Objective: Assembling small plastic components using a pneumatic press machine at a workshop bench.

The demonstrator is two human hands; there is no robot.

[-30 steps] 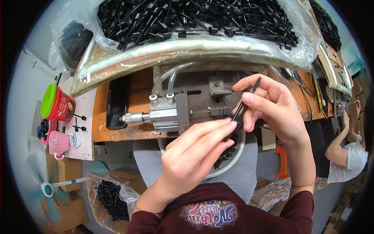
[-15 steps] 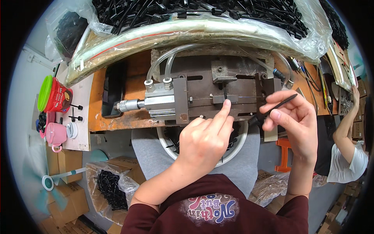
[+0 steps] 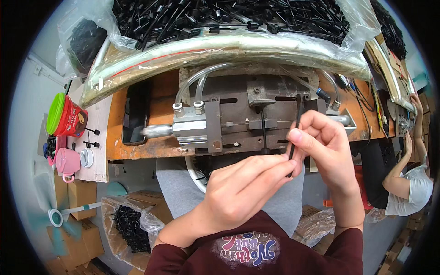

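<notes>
Both hands meet just in front of the metal press fixture (image 3: 256, 121) on the orange workbench (image 3: 160, 137). Right hand (image 3: 327, 151) pinches a thin black plastic rod (image 3: 294, 133) between thumb and fingers — closed on it, rod held nearly upright, its top end up against the fixture, its lower end by the left fingertips. Left hand (image 3: 238, 192) has its fingers stretched toward the rod's lower end, touching or just beside it; cannot tell if it grips anything. White bowl (image 3: 195, 172) of black parts sits under the bench edge, partly hidden by the hands. Clear bag of black rods (image 3: 229, 23) lies behind the fixture. Red cup with green lid (image 3: 64, 117) and pink mug (image 3: 68, 162) far left — another person's arm (image 3: 405, 169) far right.
</notes>
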